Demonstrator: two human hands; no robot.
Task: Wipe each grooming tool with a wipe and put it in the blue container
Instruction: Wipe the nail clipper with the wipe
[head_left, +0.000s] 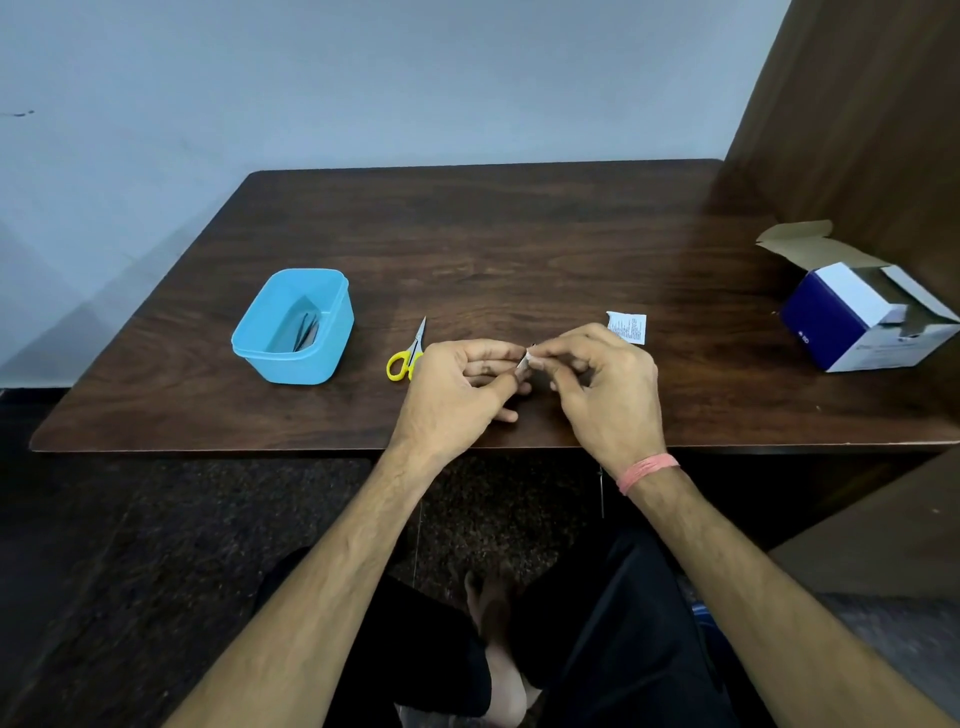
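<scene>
One blue container, one pair of scissors, one packet, one box.

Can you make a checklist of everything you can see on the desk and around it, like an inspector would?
Surface: dark wooden table, looks clean.
Job's things: blue container on the left, open, with metal tools already inside; yellow-handled scissors lying flat beside it, not yet put in; a small tool wrapped in a white wipe, mostly hidden by fingers.
Clutter: torn wipe packet behind the right hand; open blue-and-white box at the far right.
Grips: left hand and right hand both pinch the wipe above the near edge.
Cables: nothing seen.
Surroundings: pale wall behind, wooden panel on the right, dark floor below.
</scene>
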